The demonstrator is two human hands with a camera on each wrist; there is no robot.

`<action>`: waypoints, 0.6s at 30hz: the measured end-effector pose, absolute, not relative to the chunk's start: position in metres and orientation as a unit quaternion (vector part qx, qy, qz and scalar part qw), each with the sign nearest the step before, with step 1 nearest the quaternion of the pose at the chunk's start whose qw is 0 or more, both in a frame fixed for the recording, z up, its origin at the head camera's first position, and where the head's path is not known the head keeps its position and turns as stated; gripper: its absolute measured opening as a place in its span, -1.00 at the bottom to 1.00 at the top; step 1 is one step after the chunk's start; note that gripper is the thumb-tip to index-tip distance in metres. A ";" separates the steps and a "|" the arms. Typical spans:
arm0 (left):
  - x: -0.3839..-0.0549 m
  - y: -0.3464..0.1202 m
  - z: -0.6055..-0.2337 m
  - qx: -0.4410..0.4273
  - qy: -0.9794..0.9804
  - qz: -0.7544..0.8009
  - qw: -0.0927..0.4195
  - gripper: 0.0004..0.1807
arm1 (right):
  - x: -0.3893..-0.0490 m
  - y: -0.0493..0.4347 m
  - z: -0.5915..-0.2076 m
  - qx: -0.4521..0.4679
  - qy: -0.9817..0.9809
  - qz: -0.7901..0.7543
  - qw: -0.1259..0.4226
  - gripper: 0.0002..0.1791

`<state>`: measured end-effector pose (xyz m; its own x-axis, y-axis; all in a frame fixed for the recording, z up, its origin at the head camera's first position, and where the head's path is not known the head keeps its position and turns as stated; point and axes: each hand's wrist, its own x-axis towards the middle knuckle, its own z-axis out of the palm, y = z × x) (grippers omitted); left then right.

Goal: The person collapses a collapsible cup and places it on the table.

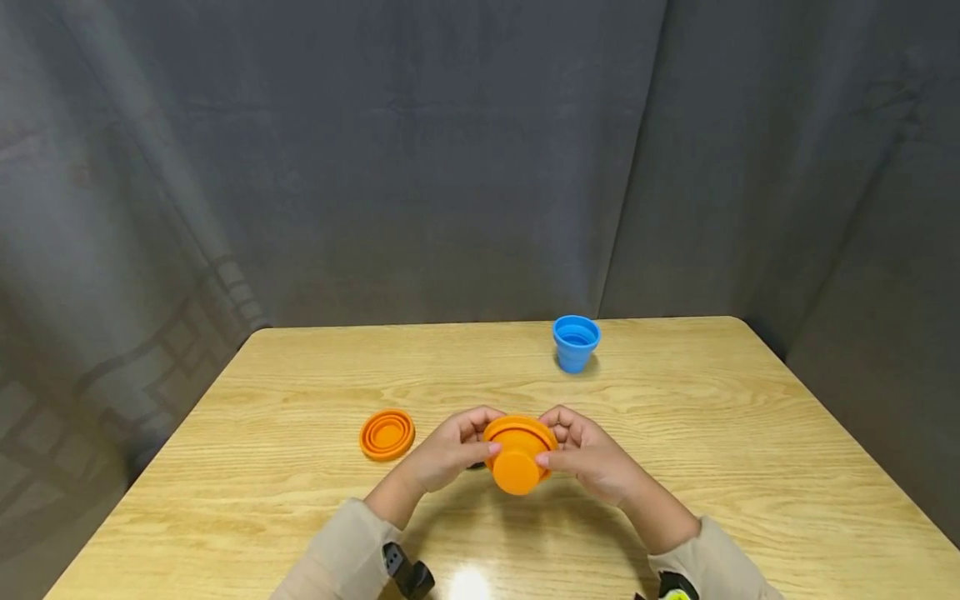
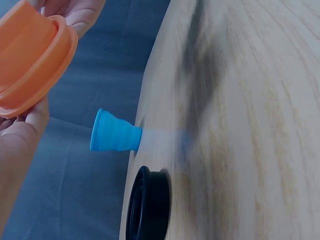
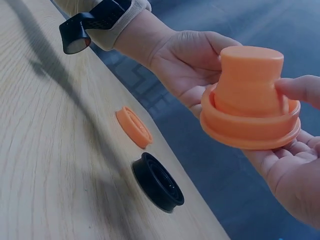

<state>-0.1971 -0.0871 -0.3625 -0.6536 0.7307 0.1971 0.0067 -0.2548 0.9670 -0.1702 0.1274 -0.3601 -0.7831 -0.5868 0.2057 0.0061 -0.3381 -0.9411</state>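
Both hands hold an orange collapsible cup (image 1: 517,458) above the table, its base turned toward the head camera. It is partly extended: the base part stands out from a folded rim section, as the right wrist view shows. My left hand (image 1: 450,450) grips it from the left, thumb on the side and fingers behind the rim. My right hand (image 1: 592,454) grips it from the right, with its thumb near the base part. A collapsed black cup (image 3: 157,182) lies on the table below the hands, mostly hidden in the head view.
A collapsed orange cup (image 1: 387,434) lies flat on the wooden table (image 1: 262,500), left of the hands. Toward the back edge stands an extended blue cup (image 1: 576,343). A grey curtain (image 1: 450,167) hangs behind the table.
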 end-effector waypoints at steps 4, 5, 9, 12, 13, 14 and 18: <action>-0.197 -0.085 -0.364 0.331 0.564 0.717 0.243 -0.47 | -0.170 0.125 -0.361 -0.259 0.565 -0.762 0.182 -0.73; -0.197 -0.085 -0.365 0.331 0.566 0.716 0.240 -0.46 | -0.170 0.125 -0.362 -0.257 0.569 -0.761 0.178 -0.73; -0.197 -0.083 -0.365 0.336 0.575 0.710 0.229 -0.47 | -0.170 0.123 -0.364 -0.256 0.584 -0.753 0.161 -0.71; -0.197 -0.082 -0.365 0.336 0.584 0.704 0.223 -0.49 | -0.170 0.121 -0.365 -0.252 0.596 -0.747 0.152 -0.69; -0.197 -0.082 -0.365 0.333 0.590 0.702 0.220 -0.52 | -0.170 0.121 -0.365 -0.249 0.603 -0.743 0.148 -0.69; -0.196 -0.081 -0.365 0.329 0.595 0.701 0.218 -0.55 | -0.170 0.120 -0.366 -0.245 0.609 -0.740 0.143 -0.70; -0.197 -0.080 -0.367 0.309 0.612 0.698 0.209 -0.67 | -0.170 0.117 -0.366 -0.220 0.640 -0.726 0.121 -0.71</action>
<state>-0.1971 -0.0797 -0.3671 -0.7226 0.6687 0.1752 0.0866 -0.1639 0.9827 -0.1700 0.1168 -0.3659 -0.8740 -0.4570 0.1653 -0.1067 -0.1516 -0.9827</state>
